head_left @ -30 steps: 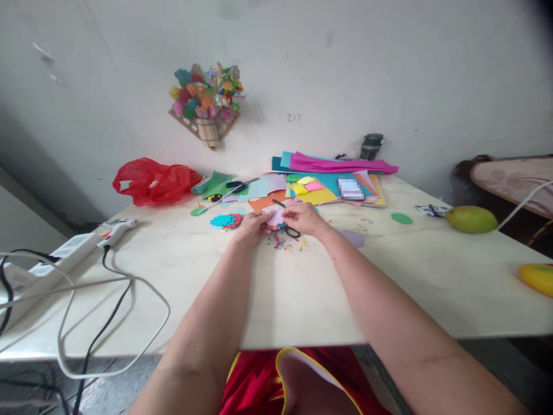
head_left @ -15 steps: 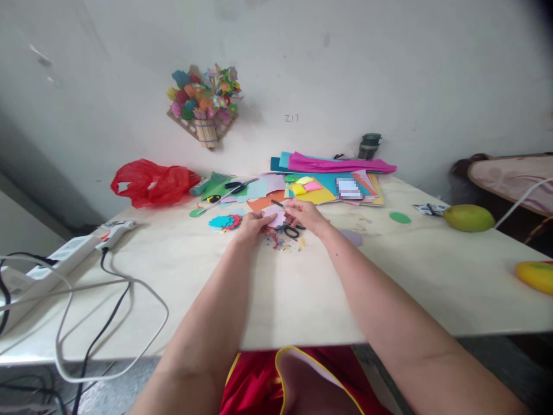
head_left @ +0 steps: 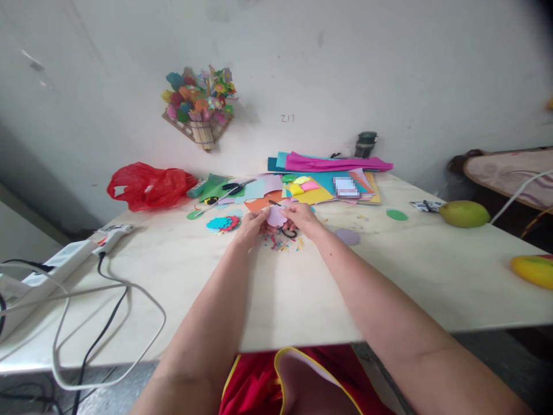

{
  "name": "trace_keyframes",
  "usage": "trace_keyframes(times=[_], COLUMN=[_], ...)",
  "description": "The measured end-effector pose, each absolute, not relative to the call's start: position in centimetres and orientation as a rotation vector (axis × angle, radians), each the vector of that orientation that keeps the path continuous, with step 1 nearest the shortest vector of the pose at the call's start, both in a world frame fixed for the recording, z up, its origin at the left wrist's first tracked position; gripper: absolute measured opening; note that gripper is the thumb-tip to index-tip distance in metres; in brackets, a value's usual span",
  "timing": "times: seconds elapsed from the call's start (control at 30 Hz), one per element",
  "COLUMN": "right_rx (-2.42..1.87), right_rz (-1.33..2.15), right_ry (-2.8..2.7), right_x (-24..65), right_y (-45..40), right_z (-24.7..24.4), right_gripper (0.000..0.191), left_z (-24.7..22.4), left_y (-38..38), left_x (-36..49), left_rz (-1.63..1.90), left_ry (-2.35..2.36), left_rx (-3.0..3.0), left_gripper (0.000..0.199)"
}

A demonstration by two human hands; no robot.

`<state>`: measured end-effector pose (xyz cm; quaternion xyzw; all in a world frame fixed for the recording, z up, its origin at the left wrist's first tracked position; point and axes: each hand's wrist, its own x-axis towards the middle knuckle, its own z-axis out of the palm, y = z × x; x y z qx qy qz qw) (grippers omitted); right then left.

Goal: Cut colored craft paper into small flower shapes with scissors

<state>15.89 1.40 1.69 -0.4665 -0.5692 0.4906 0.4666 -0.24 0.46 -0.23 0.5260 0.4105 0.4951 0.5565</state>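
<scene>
A lilac paper piece with a scalloped, flower-like edge (head_left: 277, 217) is held up just above the table between both hands. My left hand (head_left: 254, 226) pinches its left side, thumb on top. At its right edge my right hand (head_left: 301, 218) has thumb and fingers closed on the paper. Black scissor handles (head_left: 288, 233) show below the right hand; the blades are hidden. A short dark stick-like thing (head_left: 274, 202) shows just beyond the paper. Left of my left hand lies a pile of blue and red scalloped paper pieces (head_left: 219, 223). Small coloured paper scraps (head_left: 283, 245) are scattered beneath the hands.
Coloured paper sheets (head_left: 319, 193) and a second pair of scissors (head_left: 235, 188) lie at the back. A red plastic bag (head_left: 151, 185) sits back left. Cables and a white power strip (head_left: 56, 268) occupy the left. A lilac paper circle (head_left: 348, 236) and a green mango (head_left: 464, 214) are rightward.
My right hand has come in to the lilac paper and now grips its right edge. The paper is turned more upright. The whole view has shifted slightly.
</scene>
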Motion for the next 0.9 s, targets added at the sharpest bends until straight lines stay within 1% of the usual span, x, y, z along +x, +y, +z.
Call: trace_keyframes(times=[0.1, 0.43, 0.77, 0.9], right_rx=[-1.141, -1.089, -1.067, -1.076], right_rz=[1.200, 1.275, 1.384, 1.395], right_ry=[-1.318, -1.185, -1.165, -1.182], right_x=[15.7, 15.1, 15.3, 15.4], right_y=[1.3, 1.3, 1.3, 1.4], right_z=[1.7, 1.2, 1.2, 1.1], right_gripper=[0.023, 0.018, 0.019, 0.024], left_z=[0.0, -0.8, 0.1, 0.2], left_y=[0.3, 0.8, 0.3, 0.4], left_x=[-0.1, 0.0, 0.2, 0.2], left_rz=[1.097, 1.168, 1.211, 1.219], left_ry=[0.990, 0.952, 0.996, 1.044], left_rx=[1.227, 1.202, 1.303, 1.372], left_gripper=[0.046, 0.041, 0.039, 0.038])
